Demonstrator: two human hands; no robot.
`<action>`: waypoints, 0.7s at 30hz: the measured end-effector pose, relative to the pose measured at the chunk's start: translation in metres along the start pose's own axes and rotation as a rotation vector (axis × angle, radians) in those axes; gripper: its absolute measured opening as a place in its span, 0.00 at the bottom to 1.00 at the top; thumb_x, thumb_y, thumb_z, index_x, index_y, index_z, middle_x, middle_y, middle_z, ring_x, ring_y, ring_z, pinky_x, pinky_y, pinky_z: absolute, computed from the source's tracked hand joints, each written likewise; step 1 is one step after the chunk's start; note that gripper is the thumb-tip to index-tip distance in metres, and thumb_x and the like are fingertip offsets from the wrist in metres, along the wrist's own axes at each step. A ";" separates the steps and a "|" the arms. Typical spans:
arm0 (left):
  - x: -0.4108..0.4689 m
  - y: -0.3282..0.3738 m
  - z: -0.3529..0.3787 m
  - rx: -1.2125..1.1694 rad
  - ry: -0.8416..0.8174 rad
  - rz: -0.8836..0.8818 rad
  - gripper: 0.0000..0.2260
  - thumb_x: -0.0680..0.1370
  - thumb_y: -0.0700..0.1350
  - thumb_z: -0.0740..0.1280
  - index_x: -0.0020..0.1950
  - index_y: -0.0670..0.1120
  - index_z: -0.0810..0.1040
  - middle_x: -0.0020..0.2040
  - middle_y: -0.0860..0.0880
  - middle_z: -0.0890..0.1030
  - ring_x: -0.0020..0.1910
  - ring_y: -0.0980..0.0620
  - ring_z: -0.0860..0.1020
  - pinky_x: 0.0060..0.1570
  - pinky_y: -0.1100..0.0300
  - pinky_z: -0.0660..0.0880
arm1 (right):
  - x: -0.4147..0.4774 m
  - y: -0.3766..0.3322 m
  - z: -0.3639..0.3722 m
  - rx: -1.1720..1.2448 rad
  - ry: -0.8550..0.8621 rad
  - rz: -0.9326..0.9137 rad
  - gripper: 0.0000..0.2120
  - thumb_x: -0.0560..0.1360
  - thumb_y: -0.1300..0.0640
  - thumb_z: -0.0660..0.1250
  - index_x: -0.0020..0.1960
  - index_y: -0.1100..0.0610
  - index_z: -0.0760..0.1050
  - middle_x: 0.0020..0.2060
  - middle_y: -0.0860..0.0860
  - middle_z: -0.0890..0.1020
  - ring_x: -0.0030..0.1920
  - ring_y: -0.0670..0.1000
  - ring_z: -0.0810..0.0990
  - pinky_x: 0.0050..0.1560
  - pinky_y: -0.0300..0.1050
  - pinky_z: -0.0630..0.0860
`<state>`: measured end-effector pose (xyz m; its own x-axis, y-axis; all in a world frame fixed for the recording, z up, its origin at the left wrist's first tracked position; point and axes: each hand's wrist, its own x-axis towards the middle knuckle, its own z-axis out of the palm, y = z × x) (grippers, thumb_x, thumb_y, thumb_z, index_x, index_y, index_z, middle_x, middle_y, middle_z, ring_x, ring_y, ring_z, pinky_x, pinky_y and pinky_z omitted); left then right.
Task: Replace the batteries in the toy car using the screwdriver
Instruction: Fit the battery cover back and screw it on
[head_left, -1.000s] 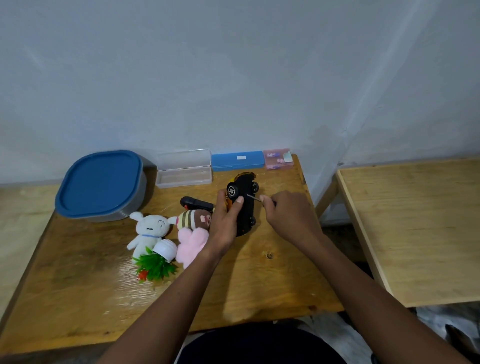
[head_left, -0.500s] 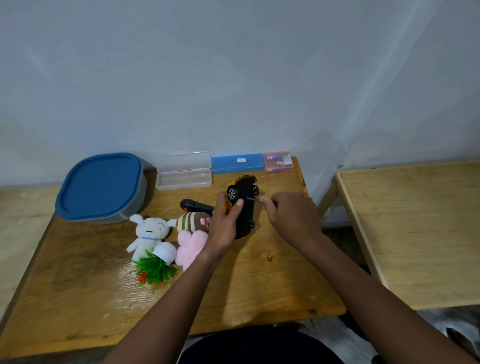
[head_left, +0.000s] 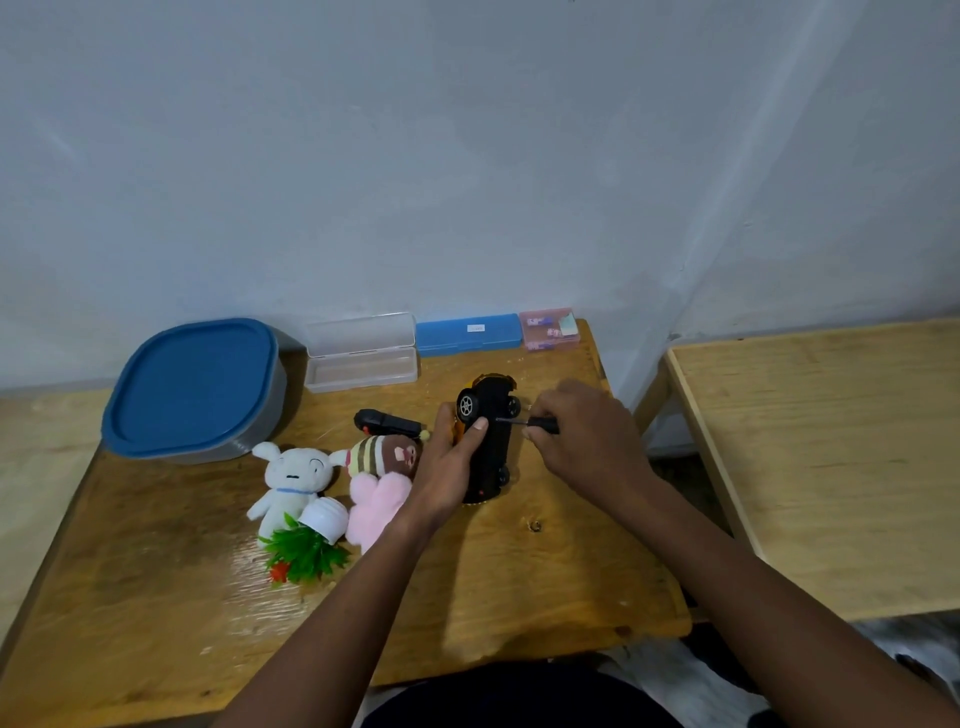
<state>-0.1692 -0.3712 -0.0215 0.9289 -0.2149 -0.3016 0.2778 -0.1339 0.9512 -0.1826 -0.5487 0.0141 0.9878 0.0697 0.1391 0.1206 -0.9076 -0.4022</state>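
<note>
While the left hand (head_left: 447, 467) keeps its grip round the toy car (head_left: 491, 452), tipped on its side on the table (head_left: 519, 571), the right hand (head_left: 587, 441) pinches the screwdriver (head_left: 543, 426), tip still at the black underside; little has shifted, so the battery-cover screw is likely still being worked.

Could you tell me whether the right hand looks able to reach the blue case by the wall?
Likely yes, but not freely: the right hand grips the screwdriver, set against the toy car. The table between it and the blue case looks bare.
</note>
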 end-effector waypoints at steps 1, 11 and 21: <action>0.000 0.001 0.000 -0.005 0.002 0.000 0.12 0.85 0.47 0.60 0.67 0.48 0.68 0.56 0.47 0.80 0.44 0.63 0.83 0.36 0.68 0.78 | -0.001 0.002 0.000 -0.038 0.035 -0.010 0.06 0.77 0.48 0.68 0.46 0.50 0.80 0.39 0.46 0.77 0.38 0.45 0.74 0.34 0.39 0.69; 0.000 0.005 0.001 0.029 0.008 -0.010 0.11 0.85 0.47 0.60 0.66 0.45 0.68 0.54 0.49 0.80 0.48 0.59 0.79 0.33 0.71 0.76 | 0.006 -0.007 0.003 0.084 -0.030 0.149 0.12 0.81 0.47 0.62 0.47 0.53 0.79 0.30 0.44 0.75 0.31 0.44 0.74 0.30 0.40 0.68; 0.006 -0.002 -0.007 0.021 0.006 -0.026 0.09 0.84 0.51 0.62 0.64 0.52 0.70 0.56 0.47 0.83 0.54 0.48 0.83 0.49 0.48 0.84 | 0.008 -0.004 -0.003 -0.113 -0.058 -0.061 0.11 0.79 0.45 0.63 0.41 0.49 0.73 0.34 0.45 0.75 0.34 0.47 0.74 0.33 0.44 0.72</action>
<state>-0.1623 -0.3656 -0.0244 0.9230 -0.2050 -0.3255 0.2965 -0.1600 0.9415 -0.1757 -0.5455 0.0191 0.9834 0.1473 0.1062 0.1723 -0.9416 -0.2892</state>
